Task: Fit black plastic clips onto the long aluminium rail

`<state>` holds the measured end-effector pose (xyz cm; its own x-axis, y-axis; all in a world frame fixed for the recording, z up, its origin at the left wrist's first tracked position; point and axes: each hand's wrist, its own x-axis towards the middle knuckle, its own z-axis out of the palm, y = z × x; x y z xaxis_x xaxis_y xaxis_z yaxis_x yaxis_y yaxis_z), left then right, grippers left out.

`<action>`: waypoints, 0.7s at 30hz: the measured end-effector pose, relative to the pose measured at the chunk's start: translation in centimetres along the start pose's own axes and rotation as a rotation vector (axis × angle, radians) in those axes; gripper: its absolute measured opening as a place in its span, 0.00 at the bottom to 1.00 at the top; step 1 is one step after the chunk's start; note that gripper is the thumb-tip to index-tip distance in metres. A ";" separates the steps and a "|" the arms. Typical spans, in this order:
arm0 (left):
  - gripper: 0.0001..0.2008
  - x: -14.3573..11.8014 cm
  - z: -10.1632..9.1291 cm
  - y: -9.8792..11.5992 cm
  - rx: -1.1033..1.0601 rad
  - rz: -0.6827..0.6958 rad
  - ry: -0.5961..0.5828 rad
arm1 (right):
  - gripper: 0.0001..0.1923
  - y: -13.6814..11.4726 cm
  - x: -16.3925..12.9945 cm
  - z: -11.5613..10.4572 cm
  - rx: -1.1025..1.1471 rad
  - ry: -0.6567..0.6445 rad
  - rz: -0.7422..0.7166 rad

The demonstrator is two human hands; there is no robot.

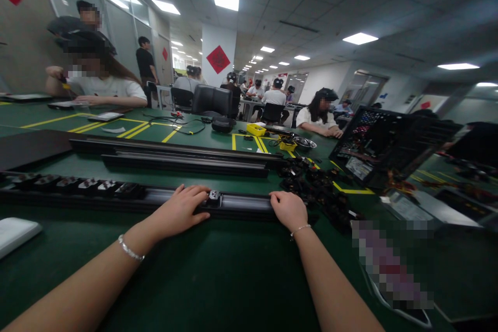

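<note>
1. Head view: at the near right, a flat slab with a dark edge and a blurred surface (389, 264) lay on the dark green table (210, 280). At the left edge lay a white, flat, rounded object (17, 236).

2. Next came the left hand (181, 208), with a silvery bracelet (132, 249) at its wrist. Its thumb stood apart from the fingers, which reached a small black block with a whitish top (213, 197). Whether they pinched it, I cannot tell.

3. The right hand (290, 210), with a thin beaded bracelet (301, 229), rested with bent fingers on the right part of a long black rail with a grey channel (249, 203). Its exact grip I also cannot tell.

4. This rail lay crosswise before the person, and the small block sat in it, between the hands. Along its left part stood a row of black blocks with silvery tops (87, 184).

5. Behind the rail lay two long black bars (187, 162); to the right were a heap of small black parts (311, 181) and an open black computer case (389, 140).

6. Farther, there was a yellow plastic tray (256, 129), and co-workers (317, 111) sat beyond.
</note>
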<state>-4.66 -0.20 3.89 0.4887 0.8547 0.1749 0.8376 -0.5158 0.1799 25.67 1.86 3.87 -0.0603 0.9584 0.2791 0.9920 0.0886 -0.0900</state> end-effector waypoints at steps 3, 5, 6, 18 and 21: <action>0.17 0.0 0.0 0.0 0.001 0.002 -0.002 | 0.19 0.3 0.1 0.2 0.005 -0.006 -0.005; 0.17 0.0 0.1 -0.1 0.008 0.004 0.000 | 0.18 0.5 0.2 0.4 0.024 0.002 -0.010; 0.17 0.0 0.1 -0.1 0.013 0.007 0.003 | 0.18 0.6 0.3 0.5 0.042 0.026 -0.014; 0.20 0.1 0.7 -0.3 0.052 0.012 0.040 | 0.18 -10.0 -3.4 1.3 0.245 0.049 -0.554; 0.21 0.1 0.6 -0.2 0.053 0.019 0.035 | 0.19 -10.8 -3.6 1.7 0.208 0.030 -0.522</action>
<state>-4.64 0.08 3.27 0.4969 0.8415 0.2120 0.8402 -0.5277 0.1250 14.95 -2.06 2.18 -0.5311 0.7651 0.3641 0.7885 0.6036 -0.1181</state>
